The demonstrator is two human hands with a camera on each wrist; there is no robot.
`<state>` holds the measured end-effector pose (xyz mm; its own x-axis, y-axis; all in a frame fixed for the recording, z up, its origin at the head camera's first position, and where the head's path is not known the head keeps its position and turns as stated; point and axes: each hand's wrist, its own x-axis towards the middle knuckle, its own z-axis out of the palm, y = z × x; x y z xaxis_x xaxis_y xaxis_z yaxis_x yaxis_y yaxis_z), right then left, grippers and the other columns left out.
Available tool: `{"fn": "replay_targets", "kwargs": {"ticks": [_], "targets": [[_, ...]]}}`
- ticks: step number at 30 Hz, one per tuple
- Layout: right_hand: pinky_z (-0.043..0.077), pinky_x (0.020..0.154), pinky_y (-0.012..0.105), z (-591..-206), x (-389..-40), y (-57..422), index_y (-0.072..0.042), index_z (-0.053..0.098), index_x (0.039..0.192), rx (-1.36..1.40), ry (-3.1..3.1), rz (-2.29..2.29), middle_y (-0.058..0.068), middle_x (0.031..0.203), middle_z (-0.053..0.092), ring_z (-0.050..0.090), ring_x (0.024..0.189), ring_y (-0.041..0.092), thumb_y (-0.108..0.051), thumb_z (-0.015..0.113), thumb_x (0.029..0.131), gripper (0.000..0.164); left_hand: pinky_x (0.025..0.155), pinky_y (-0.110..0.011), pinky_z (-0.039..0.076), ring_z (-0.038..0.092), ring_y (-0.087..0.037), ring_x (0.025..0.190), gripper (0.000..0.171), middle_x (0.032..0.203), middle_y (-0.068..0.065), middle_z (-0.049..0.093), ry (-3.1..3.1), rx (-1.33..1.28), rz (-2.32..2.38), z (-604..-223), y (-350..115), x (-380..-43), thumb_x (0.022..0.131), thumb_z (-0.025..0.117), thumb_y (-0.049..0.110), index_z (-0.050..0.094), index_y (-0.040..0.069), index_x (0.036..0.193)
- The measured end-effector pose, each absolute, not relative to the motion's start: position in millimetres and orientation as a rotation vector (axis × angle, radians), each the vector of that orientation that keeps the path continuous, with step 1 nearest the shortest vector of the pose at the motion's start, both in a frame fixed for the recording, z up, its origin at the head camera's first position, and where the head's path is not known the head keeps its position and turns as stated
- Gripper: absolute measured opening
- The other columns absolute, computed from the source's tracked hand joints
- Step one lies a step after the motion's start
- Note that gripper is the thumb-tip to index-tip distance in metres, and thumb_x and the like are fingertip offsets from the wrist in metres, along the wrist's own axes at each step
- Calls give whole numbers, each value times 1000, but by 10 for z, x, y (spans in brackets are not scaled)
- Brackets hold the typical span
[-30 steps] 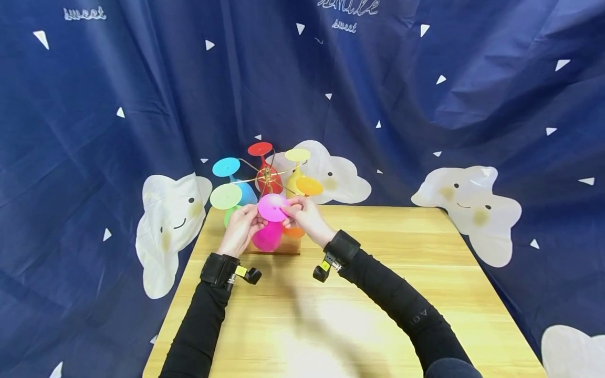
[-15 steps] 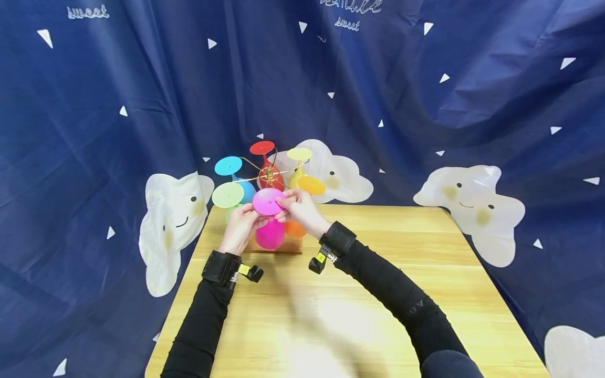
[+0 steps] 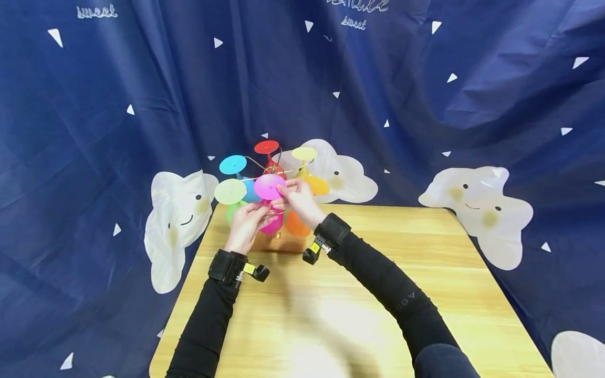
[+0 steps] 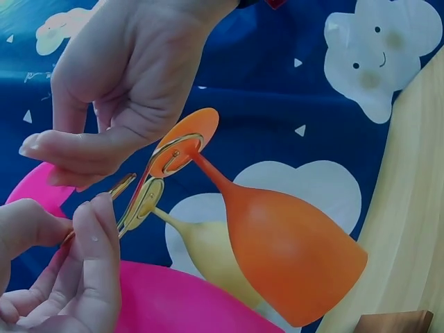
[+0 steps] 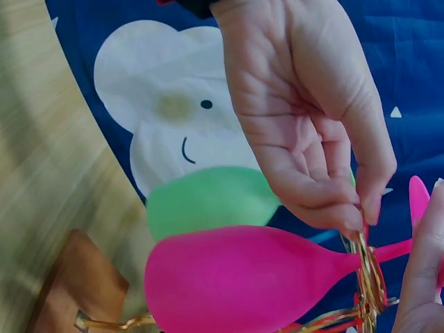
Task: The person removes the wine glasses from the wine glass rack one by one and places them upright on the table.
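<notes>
A pink wine glass (image 3: 269,187) hangs upside down, foot uppermost, at the front of a gold wire glass rack (image 3: 273,169). My right hand (image 3: 301,203) pinches the foot's edge with its thumb on top. In the left wrist view that right hand (image 4: 132,76) comes in from above. My left hand (image 3: 247,224) pinches the end of a gold wire loop beside the pink stem. The right wrist view has this left hand (image 5: 312,118) gripping the gold wire (image 5: 370,277), with the pink bowl (image 5: 243,281) under its fingertips. Part of the pink stem is hidden by fingers.
Around the rack hang blue (image 3: 233,165), red (image 3: 267,147), yellow (image 3: 304,153), orange (image 3: 317,185) and green (image 3: 230,191) glasses, upside down. A wooden base (image 5: 83,284) carries the rack on the wooden table (image 3: 378,294). A blue cloud-print curtain (image 3: 402,94) stands behind.
The pink glass's foot has risen slightly and shifted back toward the rack, my right hand moving with it. A gold wire loop now shows at my left fingertips. The head view has shifted slightly.
</notes>
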<state>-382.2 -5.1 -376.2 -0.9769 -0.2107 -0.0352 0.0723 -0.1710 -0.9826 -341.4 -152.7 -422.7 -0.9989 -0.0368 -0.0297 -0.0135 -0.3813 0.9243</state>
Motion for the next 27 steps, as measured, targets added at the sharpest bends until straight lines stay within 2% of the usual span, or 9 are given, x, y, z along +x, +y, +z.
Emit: {"fn": "replay_targets", "kwargs": {"ticks": [6,21,27], "targets": [[62,62,22,-3735,-3841,57,7,47,117,-114,1929,-2298,14,81,69,70,57,10,-3,58,102,21,72,-21,62,73,-11,67,11,75,-3,73,-1746,69,-2599,-4249,-1526,-3415,99,60,-4,62,-14,104],[62,62,21,-3792,-3645,432,2,52,104,-157,1802,-2398,5,75,69,69,59,10,0,56,102,5,75,-20,61,72,-10,69,21,76,-4,72,-1721,38,-2616,-4241,-1516,-3416,102,58,0,57,-18,114],[62,63,21,-3866,-3501,604,4,51,106,-209,1788,-2376,3,77,70,68,60,9,0,55,103,7,78,-21,61,73,-11,72,17,77,-5,72,-1681,63,-2636,-4255,-1494,-3400,102,58,2,61,-12,111]]}}
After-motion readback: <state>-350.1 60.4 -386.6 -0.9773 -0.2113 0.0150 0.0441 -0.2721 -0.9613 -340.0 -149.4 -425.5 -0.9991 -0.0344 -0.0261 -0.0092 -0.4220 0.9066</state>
